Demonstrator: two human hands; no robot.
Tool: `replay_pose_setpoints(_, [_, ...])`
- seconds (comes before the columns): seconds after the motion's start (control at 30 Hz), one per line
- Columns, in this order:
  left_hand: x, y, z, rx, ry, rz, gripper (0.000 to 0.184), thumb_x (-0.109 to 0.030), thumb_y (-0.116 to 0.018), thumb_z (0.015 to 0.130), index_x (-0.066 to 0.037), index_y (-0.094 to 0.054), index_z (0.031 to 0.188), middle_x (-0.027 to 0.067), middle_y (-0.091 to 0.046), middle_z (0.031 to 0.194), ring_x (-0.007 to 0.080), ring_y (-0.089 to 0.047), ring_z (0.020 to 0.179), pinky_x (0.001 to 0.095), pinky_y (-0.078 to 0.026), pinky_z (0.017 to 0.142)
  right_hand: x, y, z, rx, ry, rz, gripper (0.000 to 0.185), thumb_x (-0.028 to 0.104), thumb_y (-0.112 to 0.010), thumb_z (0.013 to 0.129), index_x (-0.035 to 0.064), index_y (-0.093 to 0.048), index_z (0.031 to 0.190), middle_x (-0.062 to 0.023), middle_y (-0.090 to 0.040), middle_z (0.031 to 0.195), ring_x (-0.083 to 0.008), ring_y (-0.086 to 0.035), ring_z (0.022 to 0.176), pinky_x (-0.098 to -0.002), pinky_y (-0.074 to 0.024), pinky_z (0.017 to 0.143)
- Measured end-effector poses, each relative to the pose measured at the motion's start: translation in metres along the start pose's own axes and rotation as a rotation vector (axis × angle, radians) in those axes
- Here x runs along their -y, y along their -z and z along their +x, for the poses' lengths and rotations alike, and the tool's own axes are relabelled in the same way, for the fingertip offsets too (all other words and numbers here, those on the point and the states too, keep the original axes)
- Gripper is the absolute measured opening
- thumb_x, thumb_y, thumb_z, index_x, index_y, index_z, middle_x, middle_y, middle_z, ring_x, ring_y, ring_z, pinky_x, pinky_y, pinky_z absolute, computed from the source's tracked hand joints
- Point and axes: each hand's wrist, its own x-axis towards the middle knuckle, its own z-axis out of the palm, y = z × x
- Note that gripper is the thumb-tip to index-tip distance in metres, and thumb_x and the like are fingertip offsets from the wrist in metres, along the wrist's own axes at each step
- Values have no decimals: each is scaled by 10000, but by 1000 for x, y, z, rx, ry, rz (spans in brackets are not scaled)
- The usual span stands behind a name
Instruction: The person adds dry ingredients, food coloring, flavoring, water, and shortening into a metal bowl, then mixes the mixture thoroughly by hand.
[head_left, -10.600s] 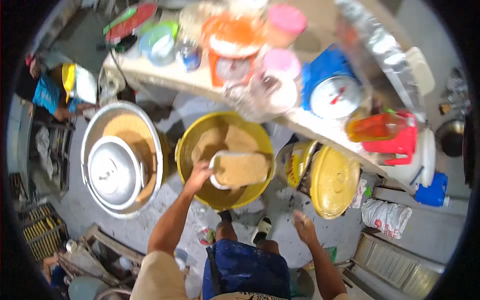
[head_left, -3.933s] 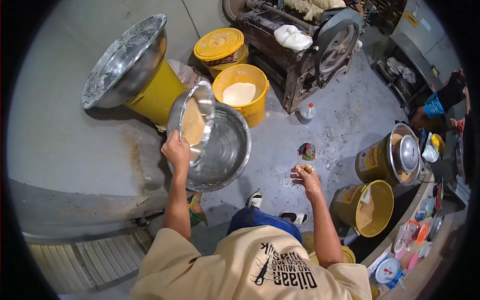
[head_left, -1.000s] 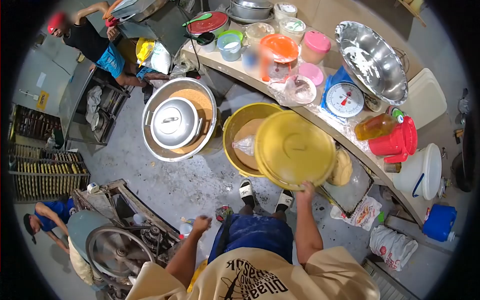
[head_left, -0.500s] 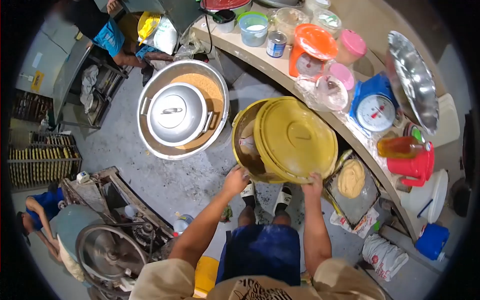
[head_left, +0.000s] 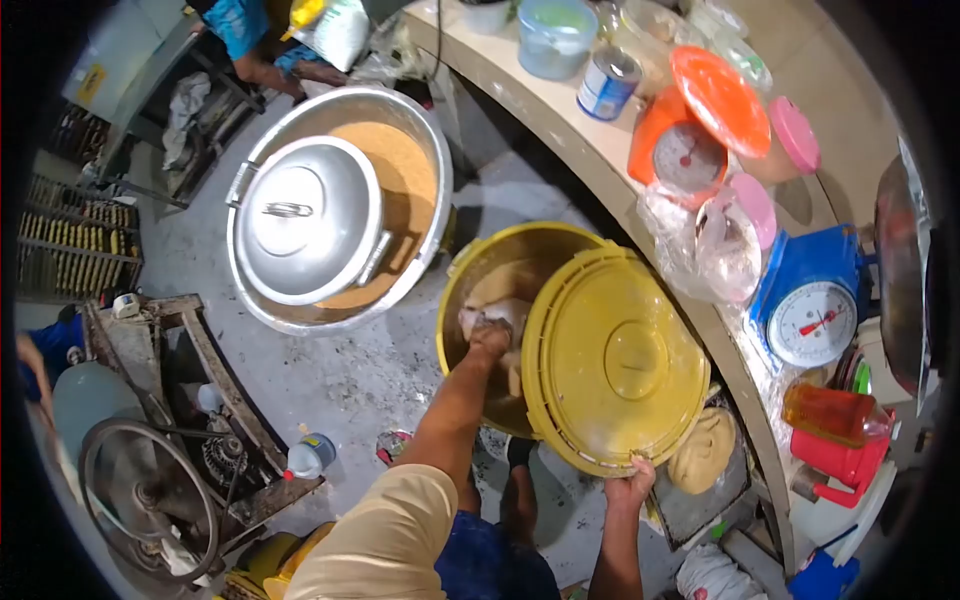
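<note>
My left hand [head_left: 488, 342] reaches down inside a yellow bucket [head_left: 446, 345], its fingers closed at a crumpled whitish thing [head_left: 512, 312] that looks like a plastic bag. Pale tan powder [head_left: 505, 283] lies in the bucket around it. My right hand [head_left: 630, 482] grips the near rim of the round yellow lid [head_left: 632, 362]. That lid is shifted to the right, covering part of the bucket and leaving its left side uncovered. Exactly what the left fingers hold is partly hidden by the hand.
Left of the bucket stands a large metal basin [head_left: 340, 325] of brown crumbs with a lidded pot [head_left: 310, 220]. A counter [head_left: 590, 140] with orange [head_left: 690, 165] and blue scales [head_left: 810, 310] curves along the right. Dough [head_left: 703, 450] lies on a tray. Machinery [head_left: 150, 490] and another person are at left.
My left hand has left the bucket's rim and gone down inside. The lid has slid right and toward me with my right hand on it. The view has turned and come closer.
</note>
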Motion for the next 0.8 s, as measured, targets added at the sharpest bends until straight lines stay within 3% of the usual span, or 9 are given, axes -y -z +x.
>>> replay_pose_setpoints(0.1, [-40,103,-68,37,-141,114,321,-217,-479,989,-76,-765,1014,189,-747,1093,362,-741,960,484,-594,816,7,4,11,13,1,0,723,-40,-552,667,-2,-506,1387,-175,-618,1303,-401,-600,1232,-568,-477,1099])
replay_pose_setpoints(0.17, [-66,142,-104,-226,-83,-131,328,-243,-489,992,-43,-748,1001,200,-741,1024,386,-735,876,516,-588,746,16,-9,10,27,2,-24,692,-24,-559,680,2,-517,1370,-172,-622,1298,-387,-607,1224,-561,-488,1086])
replay_pose_setpoints(0.2, [-70,146,-112,-202,-54,-191,318,-222,-482,991,-26,-686,1135,186,-734,974,389,-729,813,525,-583,709,20,-15,9,11,-2,-34,687,-22,-560,681,4,-519,1366,-173,-622,1299,-386,-608,1222,-562,-490,1084])
replay_pose_setpoints(0.3, [-59,124,-152,-407,-232,30,299,-230,-512,957,-74,-760,1020,168,-755,927,373,-736,798,510,-589,721,25,-10,20,28,-19,-17,649,-6,-567,690,10,-541,1338,-168,-623,1294,-397,-603,1216,-585,-481,1081])
replay_pose_setpoints(0.4, [-92,148,-151,-174,-64,-42,267,-204,-549,914,-83,-785,947,188,-757,929,335,-747,831,473,-590,722,13,-30,24,17,-56,2,630,-15,-564,694,13,-552,1323,-166,-616,1299,-397,-584,1231,-598,-460,1094])
replay_pose_setpoints(0.5, [-112,185,-174,-255,-3,13,247,-191,-560,897,-86,-784,902,208,-754,934,337,-748,838,470,-587,730,0,-42,39,14,-173,58,618,-39,-558,698,22,-560,1313,-165,-598,1320,-389,-563,1243,-599,-436,1112])
replay_pose_setpoints(0.6, [-105,234,-253,-279,-10,-13,283,-277,-563,967,-68,-728,1062,177,-745,868,348,-739,808,473,-573,698,-23,-53,60,197,-255,94,607,-21,-580,706,29,-564,1311,-161,-600,1304,-389,-567,1226,-581,-441,1107])
replay_pose_setpoints(0.7, [-76,206,-345,-380,-19,-131,312,-381,-554,1001,-99,-640,1103,180,-722,935,378,-719,846,528,-546,768,-39,-78,46,182,-240,-10,469,-1,-608,725,24,-620,1193,-154,-644,1189,-374,-607,1150,-532,-473,1079])
replay_pose_setpoints(0.8, [-55,192,-457,-574,63,-68,220,-294,-682,926,-103,-658,1033,149,-700,966,358,-677,938,524,-502,836,-76,-51,75,227,-221,-101,368,32,-642,758,25,-642,1126,-143,-664,1131,-349,-635,1105,-513,-510,1032])
